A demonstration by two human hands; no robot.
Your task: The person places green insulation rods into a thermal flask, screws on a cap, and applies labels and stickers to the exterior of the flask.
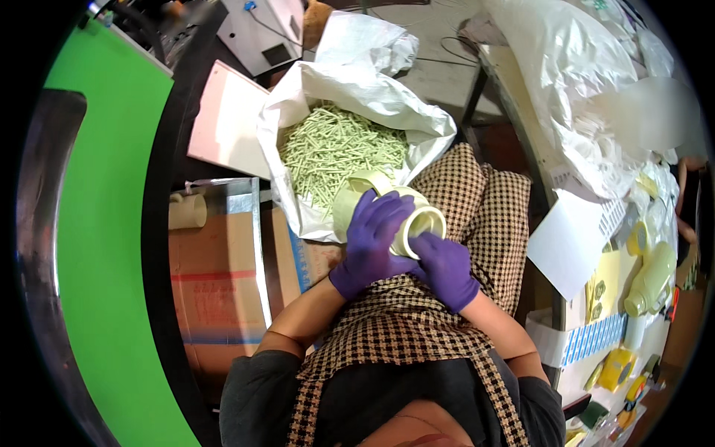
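A pale yellow-green, hollow plastic jug-like shell point(344, 212) with a loop handle point(370, 179) lies tilted over my lap, its round opening point(427, 221) turned to the right and toward me. My left hand point(372, 237), in a purple glove, is wrapped over the shell's body and steadies it. At the near rim of the opening is my right hand point(447, 270), also gloved in purple, with its fingers curled together. Whatever those fingers pinch is hidden. Just beyond the shell stands an open white sack point(298, 97) full of thin pale green sticks point(339, 145).
To the left are a cardboard box point(216, 298), a pale handled cup point(188, 211) and a green-topped table point(112, 223). On the right, a cluttered table holds plastic bags point(566, 67), a white sheet point(570, 242), a pale green bottle-like shell point(652, 279) and yellow tape point(617, 369).
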